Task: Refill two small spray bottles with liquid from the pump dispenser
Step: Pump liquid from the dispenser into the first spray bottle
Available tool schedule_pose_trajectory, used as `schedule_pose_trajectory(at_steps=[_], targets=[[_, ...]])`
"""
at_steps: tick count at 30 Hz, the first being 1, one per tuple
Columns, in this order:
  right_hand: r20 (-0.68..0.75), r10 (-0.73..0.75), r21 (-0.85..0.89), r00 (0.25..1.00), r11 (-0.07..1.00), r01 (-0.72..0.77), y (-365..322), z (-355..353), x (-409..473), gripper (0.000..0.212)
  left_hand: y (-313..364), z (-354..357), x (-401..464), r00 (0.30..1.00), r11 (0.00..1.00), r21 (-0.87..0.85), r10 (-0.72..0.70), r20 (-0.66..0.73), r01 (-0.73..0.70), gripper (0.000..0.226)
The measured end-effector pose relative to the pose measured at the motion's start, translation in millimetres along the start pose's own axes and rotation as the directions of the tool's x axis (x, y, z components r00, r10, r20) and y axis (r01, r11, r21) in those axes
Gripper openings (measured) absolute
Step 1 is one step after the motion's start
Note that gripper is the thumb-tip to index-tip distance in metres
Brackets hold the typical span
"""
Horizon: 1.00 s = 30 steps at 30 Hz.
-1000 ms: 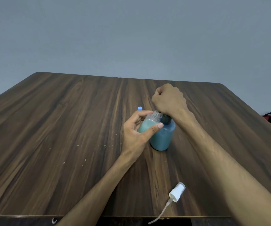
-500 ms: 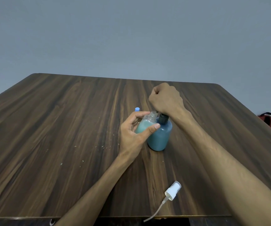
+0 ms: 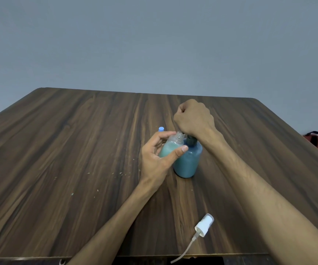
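Spray bottle (image 3: 170,148), uncapped, tilts against the pump dispenser (image 3: 188,161), gripped by the left hand (image 3: 158,159); right hand (image 3: 193,119) fists over the dispenser's pump; spray cap (image 3: 204,226) lies nearer on the table (image 3: 77,150).

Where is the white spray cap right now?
The white spray cap lies on the table near its front edge, in the head view's lower right, beside the right forearm, its tube overhanging.
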State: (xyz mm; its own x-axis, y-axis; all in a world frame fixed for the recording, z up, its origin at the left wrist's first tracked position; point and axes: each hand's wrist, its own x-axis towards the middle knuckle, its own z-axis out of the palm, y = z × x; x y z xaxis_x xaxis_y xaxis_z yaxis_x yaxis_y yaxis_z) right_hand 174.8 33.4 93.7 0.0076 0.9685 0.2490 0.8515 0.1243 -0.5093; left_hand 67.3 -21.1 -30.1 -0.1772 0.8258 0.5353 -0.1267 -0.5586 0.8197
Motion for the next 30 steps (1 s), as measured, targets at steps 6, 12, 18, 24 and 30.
schedule_pose_trajectory(at_steps=[6,12,18,24,30], targets=[[-0.026,-0.023,0.015,0.999,1.000,0.023,-0.7,-4.0,1.7,0.020,0.8,-1.1,-1.5,1.000,1.000,0.012,0.021,-0.001,-0.021,0.038],[0.012,-0.007,-0.016,1.000,1.000,0.007,0.4,1.7,-1.4,0.015,-1.0,-1.6,-0.5,1.000,1.000,0.010,0.011,0.001,-0.011,0.041],[-0.022,0.000,0.016,1.000,1.000,0.000,1.3,-0.1,1.0,0.018,0.6,0.7,-0.4,1.000,1.000,-0.009,0.004,0.003,-0.004,0.039],[-0.050,-0.025,0.011,0.998,1.000,0.025,0.7,-2.6,1.1,0.021,0.8,0.1,-2.0,1.000,1.000,-0.020,-0.001,-0.002,0.001,0.040],[-0.013,-0.002,-0.024,1.000,1.000,0.002,0.7,3.2,-2.0,0.018,0.7,0.0,-0.6,1.000,1.000,-0.023,-0.001,0.015,0.001,0.037]])
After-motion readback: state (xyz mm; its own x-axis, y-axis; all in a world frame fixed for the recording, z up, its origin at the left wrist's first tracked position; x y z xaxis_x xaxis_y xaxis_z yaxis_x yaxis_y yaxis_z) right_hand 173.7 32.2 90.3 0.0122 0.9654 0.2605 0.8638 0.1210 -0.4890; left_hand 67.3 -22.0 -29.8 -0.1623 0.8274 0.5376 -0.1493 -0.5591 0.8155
